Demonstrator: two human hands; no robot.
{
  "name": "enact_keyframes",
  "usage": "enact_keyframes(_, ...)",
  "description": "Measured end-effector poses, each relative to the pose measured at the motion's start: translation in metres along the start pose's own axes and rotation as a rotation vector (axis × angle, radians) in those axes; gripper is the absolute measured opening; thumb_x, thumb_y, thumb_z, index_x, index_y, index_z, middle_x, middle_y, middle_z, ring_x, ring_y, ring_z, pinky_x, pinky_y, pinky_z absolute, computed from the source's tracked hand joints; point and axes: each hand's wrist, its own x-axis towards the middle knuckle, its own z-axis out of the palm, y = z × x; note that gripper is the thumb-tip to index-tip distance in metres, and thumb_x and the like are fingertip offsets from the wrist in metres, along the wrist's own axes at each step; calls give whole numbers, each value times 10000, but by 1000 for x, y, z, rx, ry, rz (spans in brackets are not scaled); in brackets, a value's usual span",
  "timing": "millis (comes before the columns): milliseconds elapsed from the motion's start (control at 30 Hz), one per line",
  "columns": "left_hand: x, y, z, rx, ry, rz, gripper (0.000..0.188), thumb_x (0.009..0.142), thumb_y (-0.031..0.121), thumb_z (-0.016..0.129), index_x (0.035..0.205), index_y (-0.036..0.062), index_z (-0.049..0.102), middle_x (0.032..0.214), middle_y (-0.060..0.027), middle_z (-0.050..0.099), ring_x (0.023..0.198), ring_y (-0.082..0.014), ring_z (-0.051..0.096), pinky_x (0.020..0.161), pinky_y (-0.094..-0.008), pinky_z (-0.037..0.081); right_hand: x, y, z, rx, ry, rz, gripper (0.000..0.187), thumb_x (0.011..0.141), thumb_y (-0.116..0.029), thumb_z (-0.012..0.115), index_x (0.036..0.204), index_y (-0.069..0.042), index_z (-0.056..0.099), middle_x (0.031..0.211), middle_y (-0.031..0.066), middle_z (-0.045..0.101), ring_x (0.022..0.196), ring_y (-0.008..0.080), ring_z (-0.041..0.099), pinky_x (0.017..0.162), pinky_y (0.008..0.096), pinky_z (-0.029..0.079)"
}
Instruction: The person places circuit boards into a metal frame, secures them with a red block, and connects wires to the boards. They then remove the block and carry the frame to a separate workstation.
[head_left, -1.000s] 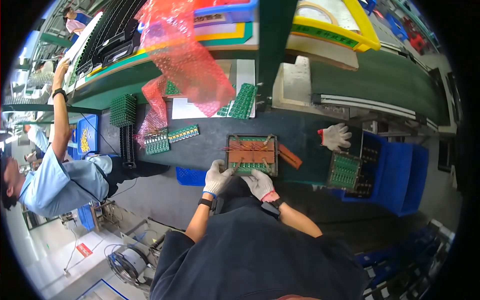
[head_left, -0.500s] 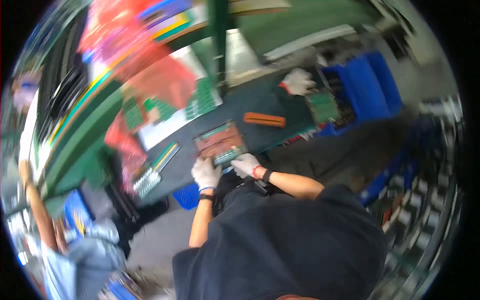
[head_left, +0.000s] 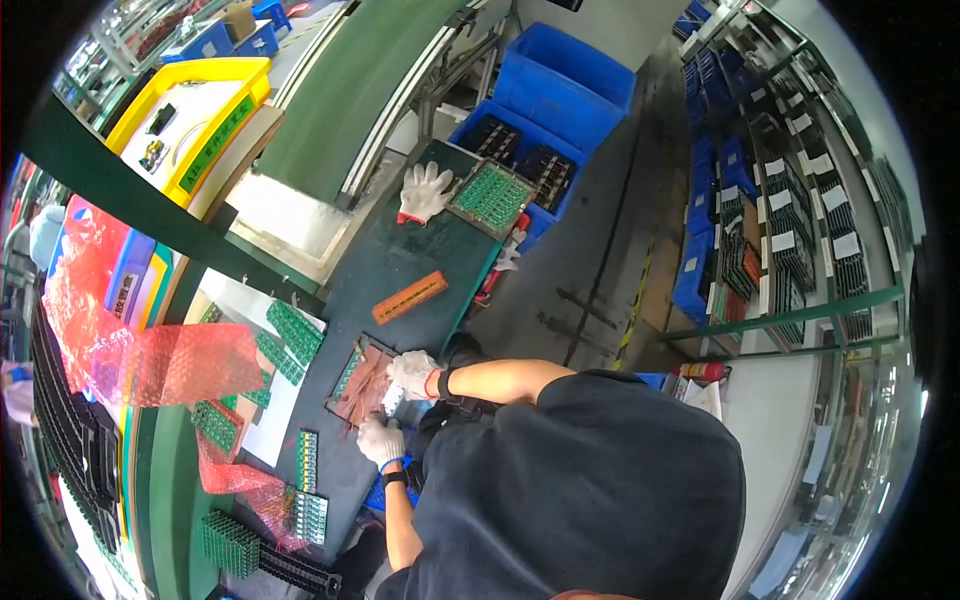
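Note:
On the green bench mat lies a framed reddish-brown fixture (head_left: 358, 397), with a strip of green circuit board along its far-left side. My right hand (head_left: 412, 375), in a white glove, is closed at the fixture's right side on a small whitish piece (head_left: 393, 400) whose kind I cannot make out. My left hand (head_left: 381, 442), also gloved, is at the fixture's near corner with its fingers bent; what they hold, if anything, is hidden. An orange bar (head_left: 410, 298) lies beyond the fixture.
A spare white glove (head_left: 425, 192) and a framed green circuit panel (head_left: 491, 198) are at the bench's far end, beside blue bins (head_left: 565, 85). Circuit boards (head_left: 295, 335) and red bubble wrap (head_left: 190, 365) crowd the left. Racks (head_left: 790, 210) stand at right.
My view has swung round to the right, so the bench now runs away from me. Both hands stay at the fixture; the green strip seen between them earlier no longer shows there.

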Motion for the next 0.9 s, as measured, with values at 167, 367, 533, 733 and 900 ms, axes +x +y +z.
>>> enact_keyframes(167,-41,-31,-2,-177,97,77,265,717,231,830,881,118,656,840,-114,681,850,-342,683,754,-493,532,2,-18,-16,-11,-222,-391,323,750,-279,805,976,-60,735,943,170,727,917,335,729,770,485,592)
enact_keyframes(367,-21,3,-33,-249,40,96,232,745,231,794,899,120,659,899,-120,687,894,-341,686,767,-486,527,-3,11,-32,-54,-199,-444,244,801,-179,746,1041,-146,717,985,101,725,951,323,713,827,459,571)
enact_keyframes(533,-24,13,-42,-245,-18,154,189,777,211,755,934,132,686,930,-114,692,928,-342,694,785,-483,539,-8,26,-27,-119,-183,-687,229,797,-232,785,981,-130,691,940,83,677,931,303,674,818,436,561)
enact_keyframes(733,-19,17,-54,-189,-45,346,121,799,179,705,909,130,713,924,-119,693,920,-343,697,773,-489,550,-11,30,-40,-183,-215,-749,249,779,-185,768,1008,-146,679,954,60,660,937,279,655,811,420,555)
enact_keyframes(900,-20,21,-54,-178,-37,383,96,799,159,674,879,125,717,911,-126,691,895,-346,701,747,-492,554,-14,38,-40,-154,-194,-776,270,774,-147,751,1029,-148,663,959,57,656,935,275,651,797,421,554)
